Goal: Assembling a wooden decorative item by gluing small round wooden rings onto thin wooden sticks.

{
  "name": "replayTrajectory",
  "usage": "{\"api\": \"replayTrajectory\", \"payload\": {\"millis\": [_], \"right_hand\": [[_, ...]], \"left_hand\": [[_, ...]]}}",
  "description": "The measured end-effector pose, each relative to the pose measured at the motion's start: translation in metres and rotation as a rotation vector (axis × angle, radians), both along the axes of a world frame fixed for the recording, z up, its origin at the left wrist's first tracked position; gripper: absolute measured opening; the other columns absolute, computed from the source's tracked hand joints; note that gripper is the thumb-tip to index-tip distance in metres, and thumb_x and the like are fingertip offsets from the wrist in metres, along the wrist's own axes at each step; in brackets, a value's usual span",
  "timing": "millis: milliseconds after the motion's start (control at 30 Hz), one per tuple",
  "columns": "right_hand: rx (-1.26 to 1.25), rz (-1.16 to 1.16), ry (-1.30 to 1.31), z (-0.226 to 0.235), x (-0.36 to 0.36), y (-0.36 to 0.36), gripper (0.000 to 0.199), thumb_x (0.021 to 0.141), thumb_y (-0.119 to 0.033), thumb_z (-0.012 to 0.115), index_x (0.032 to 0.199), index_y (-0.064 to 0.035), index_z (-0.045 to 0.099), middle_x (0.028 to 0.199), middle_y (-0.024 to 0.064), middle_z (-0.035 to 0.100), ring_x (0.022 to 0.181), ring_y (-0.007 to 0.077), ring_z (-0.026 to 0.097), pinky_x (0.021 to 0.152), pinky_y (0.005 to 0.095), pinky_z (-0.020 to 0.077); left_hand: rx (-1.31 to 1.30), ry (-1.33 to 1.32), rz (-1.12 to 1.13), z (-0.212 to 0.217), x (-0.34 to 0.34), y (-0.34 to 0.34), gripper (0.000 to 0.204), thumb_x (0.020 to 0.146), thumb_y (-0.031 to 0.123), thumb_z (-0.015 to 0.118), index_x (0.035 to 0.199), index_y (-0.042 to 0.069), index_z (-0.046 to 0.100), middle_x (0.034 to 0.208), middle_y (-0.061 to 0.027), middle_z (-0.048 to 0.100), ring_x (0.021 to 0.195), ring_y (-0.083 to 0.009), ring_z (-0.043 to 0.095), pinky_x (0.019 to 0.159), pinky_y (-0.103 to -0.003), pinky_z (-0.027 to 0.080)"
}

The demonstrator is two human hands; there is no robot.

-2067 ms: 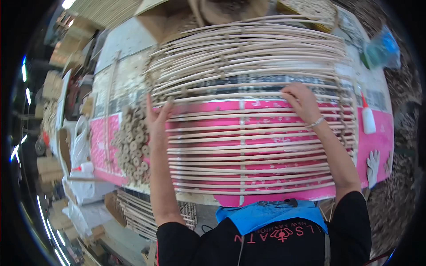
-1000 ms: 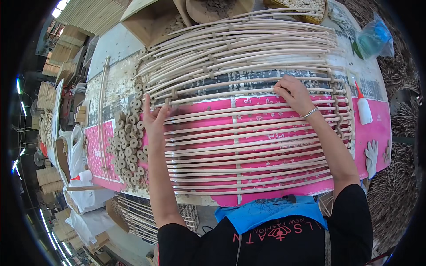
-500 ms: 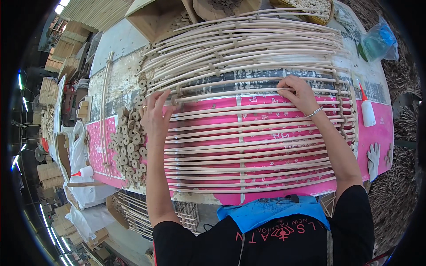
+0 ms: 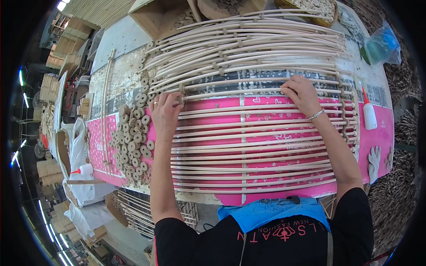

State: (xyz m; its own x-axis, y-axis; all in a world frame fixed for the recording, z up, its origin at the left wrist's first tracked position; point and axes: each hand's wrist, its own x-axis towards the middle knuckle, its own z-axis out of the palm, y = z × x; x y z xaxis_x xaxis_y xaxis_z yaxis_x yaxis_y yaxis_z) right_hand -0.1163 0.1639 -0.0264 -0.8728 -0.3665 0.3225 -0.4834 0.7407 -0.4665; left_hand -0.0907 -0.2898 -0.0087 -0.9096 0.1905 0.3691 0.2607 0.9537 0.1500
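A long thin wooden rod (image 4: 239, 93) runs left to right between my hands, just above the pink cover. My left hand (image 4: 166, 116) is closed at its left end, thumb and fingers around a small round wooden ring (image 4: 180, 98). Farther right, my right hand (image 4: 304, 98) pinches the same rod between thumb and fingers. Below it several similar rods (image 4: 257, 131) lie roughly parallel, their right ends at a strip of small wooden rings (image 4: 343, 116). A heap of loose wooden rings (image 4: 133, 137) lies left of my left hand.
More rods (image 4: 266, 44) with rings are stacked at the far side. Wooden boxes (image 4: 155, 17) stand behind. A white glue bottle (image 4: 369, 116) with a red tip and a glove (image 4: 374, 163) lie at right. Another glue bottle (image 4: 87, 169) is at left.
My left hand has moved slightly right, and its fingers have closed around the ring at the rod's left end. My right hand stays pinched on the rod.
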Motion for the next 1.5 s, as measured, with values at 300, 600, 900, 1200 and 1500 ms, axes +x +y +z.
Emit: {"api": "replayTrajectory", "payload": {"millis": [300, 600, 900, 1200, 1500], "right_hand": [[-0.064, -0.055, 0.094, 0.025, 0.022, 0.004, 0.01, 0.09, -0.017, 0.075, 0.095, -0.0085, 0.072, 0.088, 0.0069, 0.065, 0.088, 0.0296, 0.061, 0.08, 0.0418, 0.0476], [0.028, 0.094, -0.061, 0.016, 0.035, -0.004, 0.008, 0.088, -0.017, 0.076, 0.092, -0.0099, 0.074, 0.088, 0.006, 0.065, 0.088, 0.0277, 0.062, 0.082, 0.0402, 0.0491], [0.067, 0.075, -0.13, 0.005, 0.031, 0.0, 0.009, 0.092, -0.012, 0.07, 0.097, -0.0041, 0.068, 0.09, 0.0106, 0.066, 0.089, 0.0322, 0.064, 0.083, 0.0422, 0.0503], [-0.182, 0.014, -0.272, 0.01, 0.034, -0.002, 0.01, 0.098, -0.011, 0.064, 0.102, -0.0018, 0.062, 0.093, 0.0136, 0.065, 0.09, 0.0336, 0.063, 0.081, 0.0422, 0.0497], [-0.226, 0.062, -0.271, 0.011, 0.036, -0.004, 0.012, 0.097, -0.011, 0.067, 0.104, -0.0019, 0.064, 0.094, 0.0127, 0.065, 0.089, 0.0308, 0.064, 0.081, 0.0396, 0.0508]], "left_hand": [[0.163, -0.091, 0.315, 0.003, 0.025, -0.087, 0.039, 0.085, 0.009, 0.077, 0.123, 0.011, 0.07, 0.119, -0.006, 0.069, 0.109, -0.0291, 0.064, 0.093, -0.041, 0.05], [-0.204, -0.098, 0.25, -0.003, 0.031, -0.102, 0.036, 0.077, 0.001, 0.078, 0.112, 0.006, 0.073, 0.11, -0.0087, 0.066, 0.106, -0.0312, 0.064, 0.091, -0.043, 0.052], [0.052, -0.137, 0.282, 0.017, 0.026, -0.084, 0.032, 0.086, 0.006, 0.077, 0.117, 0.002, 0.072, 0.107, -0.0073, 0.07, 0.095, -0.0256, 0.066, 0.083, -0.036, 0.054], [1.439, -0.435, 0.307, -0.01, 0.028, -0.082, 0.033, 0.106, 0.023, 0.067, 0.133, 0.005, 0.069, 0.102, 0.0006, 0.072, 0.089, -0.0064, 0.065, 0.077, -0.021, 0.052], [1.576, -0.477, 0.248, 0.002, 0.026, -0.055, 0.044, 0.104, 0.021, 0.068, 0.145, 0.006, 0.059, 0.102, -0.0016, 0.073, 0.09, -0.0087, 0.068, 0.074, -0.02, 0.051]]}}
